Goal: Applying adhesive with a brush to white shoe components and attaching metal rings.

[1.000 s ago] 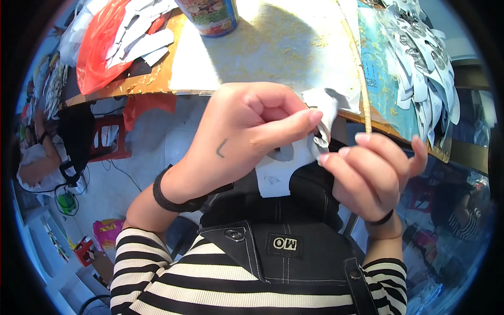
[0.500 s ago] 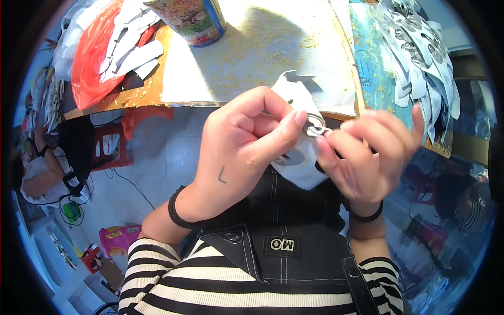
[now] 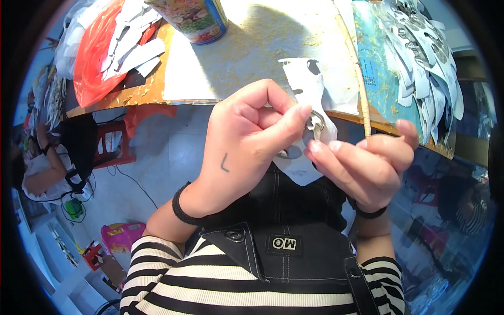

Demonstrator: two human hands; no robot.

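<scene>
White cut-out piece (image 3: 310, 92) with a metal ring (image 3: 315, 122) sits pinched between left hand (image 3: 247, 142) and right hand (image 3: 362, 165), held above the desk (image 3: 252, 58) edge; beyond stand a printed can (image 3: 194, 18) and a red bag (image 3: 97, 58).

Printed can (image 3: 195, 20) at top edge of table (image 3: 252, 58), on a pale yellow-speckled sheet. Red plastic bag (image 3: 97, 63) with white cutouts on top at table's left end. Pile of white cutouts (image 3: 420, 58) on the right, over a blue mat (image 3: 375, 68). Red stool (image 3: 113, 142) on the floor below. Thin stick (image 3: 357, 79) across the table.
</scene>
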